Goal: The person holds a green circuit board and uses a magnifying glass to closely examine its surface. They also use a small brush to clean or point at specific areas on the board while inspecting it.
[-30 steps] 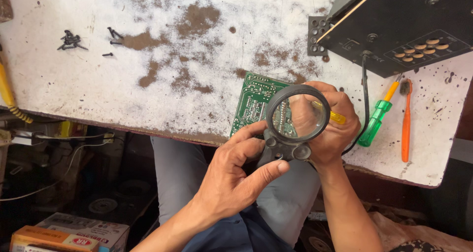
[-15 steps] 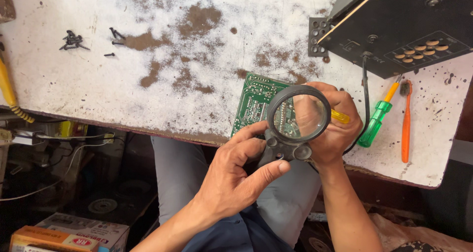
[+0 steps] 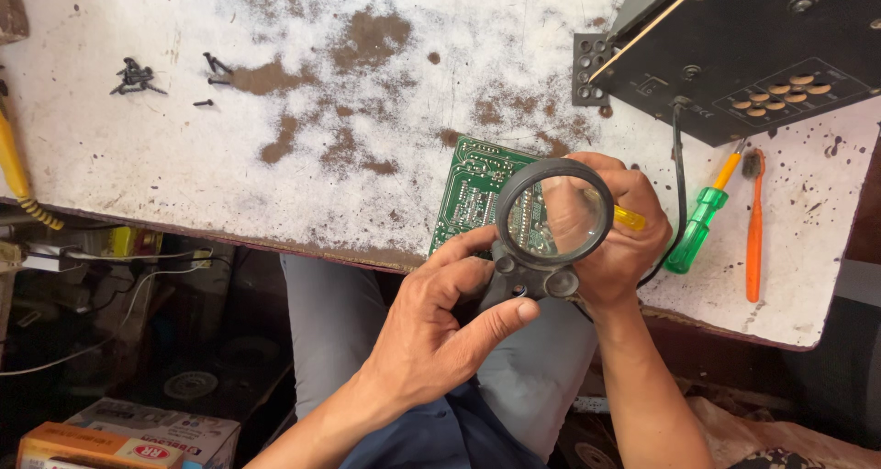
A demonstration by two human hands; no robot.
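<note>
**Magnifier held steady over a green board at the bench edge**

Almost nothing has moved since the earlier frames: the lens sits a touch lower and nearer the table's front edge, and both hands keep the same grasp.

The left hand [image 3: 431,327] grips the dark handle of the magnifying glass [image 3: 553,214] between thumb and curled fingers. The round lens lies over the right end of the green circuit board [image 3: 473,189], which rests on the worn white table [image 3: 303,184] and overhangs its front edge. The right hand [image 3: 624,240] is closed around the board's right side, and a yellow tool tip [image 3: 630,218] pokes out from its fingers; what the tip belongs to is hidden by the hand and the lens.

Of containers there is little: a cardboard box [image 3: 138,437] stands on the floor at lower left, partly cut off, and its contents do not show. A black device case [image 3: 762,51] lies at the table's upper right, cut off by the frame, with a row of pale oval openings in its panel and a black cable [image 3: 679,171] running down from it behind the right hand.

Right of the hand lie a green screwdriver [image 3: 695,228] with an orange shaft and an orange brush [image 3: 753,235]. Loose black screws [image 3: 136,76] lie at upper left. A yellow coiled cord [image 3: 18,180] is cut off at the left edge. The shelf under the table is dark and hard to make out.
</note>
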